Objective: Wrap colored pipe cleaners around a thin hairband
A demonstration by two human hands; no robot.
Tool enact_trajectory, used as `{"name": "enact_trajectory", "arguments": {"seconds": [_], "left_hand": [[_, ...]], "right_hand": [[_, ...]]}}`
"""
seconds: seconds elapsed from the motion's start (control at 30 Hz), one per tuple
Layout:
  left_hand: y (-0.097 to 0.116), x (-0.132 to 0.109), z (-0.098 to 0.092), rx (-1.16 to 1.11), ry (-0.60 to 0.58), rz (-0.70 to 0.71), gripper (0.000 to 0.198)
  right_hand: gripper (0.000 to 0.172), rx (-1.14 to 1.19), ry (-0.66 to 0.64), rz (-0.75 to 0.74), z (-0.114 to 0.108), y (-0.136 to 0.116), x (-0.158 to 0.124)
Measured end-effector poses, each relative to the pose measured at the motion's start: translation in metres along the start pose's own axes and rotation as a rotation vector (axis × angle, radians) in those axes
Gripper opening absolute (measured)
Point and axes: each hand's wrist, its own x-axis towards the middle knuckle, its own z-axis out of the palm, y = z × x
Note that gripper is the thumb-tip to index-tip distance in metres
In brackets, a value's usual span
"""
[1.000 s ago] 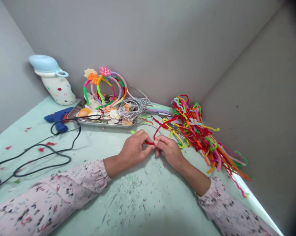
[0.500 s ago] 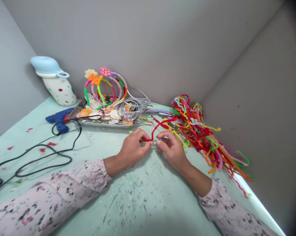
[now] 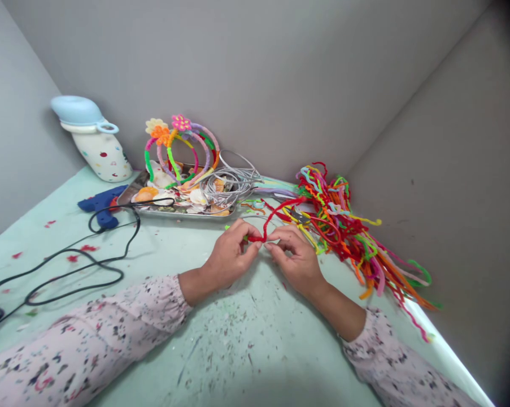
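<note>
My left hand [image 3: 227, 252] pinches a red pipe cleaner [image 3: 265, 228] wound around a thin grey wire hoop [image 3: 255, 216]. The free length of the pipe cleaner rises from between my hands and bends away toward the back right. Close by, my right hand [image 3: 296, 257] is closed in a pinch on the wire, its fingertips against the wound red part. A bit of green shows by the left fingers. Much of the hoop is hidden behind my fingers.
Behind my hands, a metal tray [image 3: 182, 215] holds shells, coiled grey wire [image 3: 233, 183] and fuzzy flower hoops [image 3: 182, 150]. At left are a blue glue gun [image 3: 102, 203], black cord [image 3: 123, 271] and bottle [image 3: 94, 141]. Pipe cleaners [image 3: 343, 226] and pliers [image 3: 297, 215] lie right.
My right hand has moved slightly left, its fingertips now against the red pipe cleaner by my left hand. The free red end has shifted slightly. My left hand stays nearly still.
</note>
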Motion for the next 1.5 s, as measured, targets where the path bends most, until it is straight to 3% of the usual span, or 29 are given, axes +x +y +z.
{"name": "enact_trajectory", "arguments": {"seconds": [0.27,0.9,1.5], "left_hand": [[-0.0003,-0.0006,0.0004,-0.002,-0.005,-0.005,0.005],[-0.0010,-0.0013,0.0003,0.029,-0.010,0.029,0.006],[0.0003,-0.0013,0.0006,0.058,-0.017,0.048,0.006]], "right_hand": [[0.013,-0.100,-0.011,-0.091,-0.0012,-0.0030,0.0027],[0.010,-0.074,-0.020,0.071,0.0002,0.0027,0.0010],[0.014,0.040,-0.045,0.123,0.0011,0.0046,-0.0012]]}}
